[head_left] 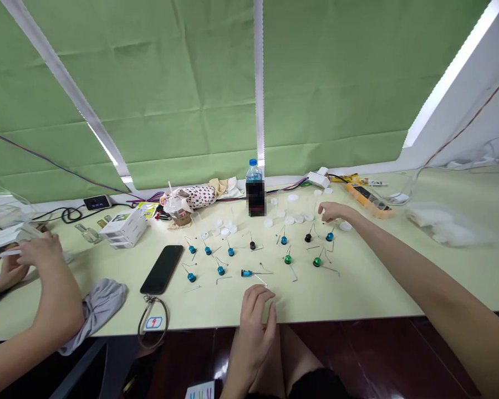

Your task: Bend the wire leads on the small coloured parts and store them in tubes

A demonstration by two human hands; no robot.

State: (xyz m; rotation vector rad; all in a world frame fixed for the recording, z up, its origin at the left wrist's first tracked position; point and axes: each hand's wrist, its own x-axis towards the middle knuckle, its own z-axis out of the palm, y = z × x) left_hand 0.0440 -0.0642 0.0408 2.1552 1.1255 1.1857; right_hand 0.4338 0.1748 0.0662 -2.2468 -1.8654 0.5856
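Out on the pale green surface, the hands are well apart! The left hand, empty and loosely curled, sits just below a blue metal cylinder on a thin wire; the right hand reaches over round white plastic caps, its grip too small to tell, near glossy green wire-stemmed beads. A co-worker's hands work far left.
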